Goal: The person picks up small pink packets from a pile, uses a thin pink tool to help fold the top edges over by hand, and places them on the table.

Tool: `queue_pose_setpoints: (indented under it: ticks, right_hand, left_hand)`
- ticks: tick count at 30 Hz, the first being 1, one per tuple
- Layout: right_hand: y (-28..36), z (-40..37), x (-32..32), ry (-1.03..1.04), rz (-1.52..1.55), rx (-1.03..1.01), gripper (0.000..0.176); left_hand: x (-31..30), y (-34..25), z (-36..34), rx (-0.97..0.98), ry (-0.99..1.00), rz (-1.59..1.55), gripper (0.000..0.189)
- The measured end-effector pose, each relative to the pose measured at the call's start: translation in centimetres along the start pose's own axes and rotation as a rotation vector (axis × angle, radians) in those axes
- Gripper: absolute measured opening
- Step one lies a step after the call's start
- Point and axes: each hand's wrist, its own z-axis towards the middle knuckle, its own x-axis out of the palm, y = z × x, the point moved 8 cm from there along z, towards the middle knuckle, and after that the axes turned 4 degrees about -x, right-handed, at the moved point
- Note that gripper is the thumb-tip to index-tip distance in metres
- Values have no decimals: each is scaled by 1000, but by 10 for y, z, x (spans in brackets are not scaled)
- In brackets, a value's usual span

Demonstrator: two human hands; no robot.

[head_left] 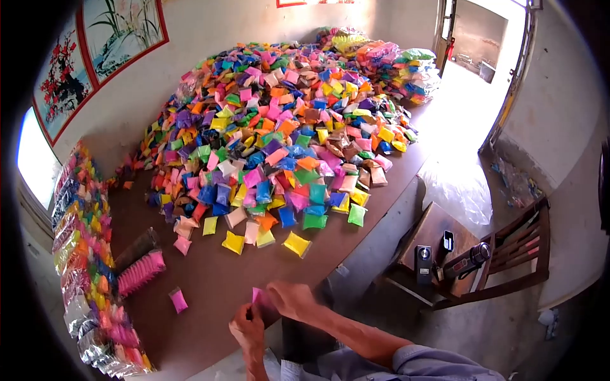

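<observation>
At the near edge of the brown table [210,298], my left hand [248,329] is closed on a small pink packet [257,296]. My right hand [290,300], slightly blurred, meets it from the right with curled fingers on the packet's other side. Its fingertips are partly hidden. To the left lies a loose pink packet [178,301]. Beyond it, a row of pink packets [141,273] is lined up beside a dark clear-plastic wrap [135,246]. A yellow packet [297,244] rests above my hands, at the front of a large heap of coloured packets [273,140].
Bundled packets in clear bags [95,267] line the table's left edge, and more bags [413,76] are stacked at the back. On the right, a wooden stool [438,228] holds a flask [467,260] and a black device [423,263], beside a wooden chair [524,254].
</observation>
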Motion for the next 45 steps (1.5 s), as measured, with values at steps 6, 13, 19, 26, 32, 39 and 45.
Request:
queue_pose_setpoints:
  ticks: [6,13,19,26,32,39,45]
  right_hand:
    - [-3,-4,1,-51,-6,4,11]
    - [1,-5,-5,-72,46,4,23]
    - [3,-2,-4,-75,25,-16,23]
    - [6,-1,-8,-97,16,-21,20]
    - [6,-4,-6,-89,-27,-29,18]
    - [13,-2,-13,-125,-31,-66,15]
    - [7,-4,-7,-81,18,13,11]
  left_hand:
    - [4,40,15,-86,-4,141,11]
    - [4,-25,1,-9,42,-31,10]
    - [4,-2,19,-23,32,184,14]
    - [-2,-4,11,-77,5,17,17]
    - [10,-8,-4,19,-19,24,16]
    - [-12,21,10,-102,-38,60,14]
    - [0,-14,-14,-23,31,-87,12]
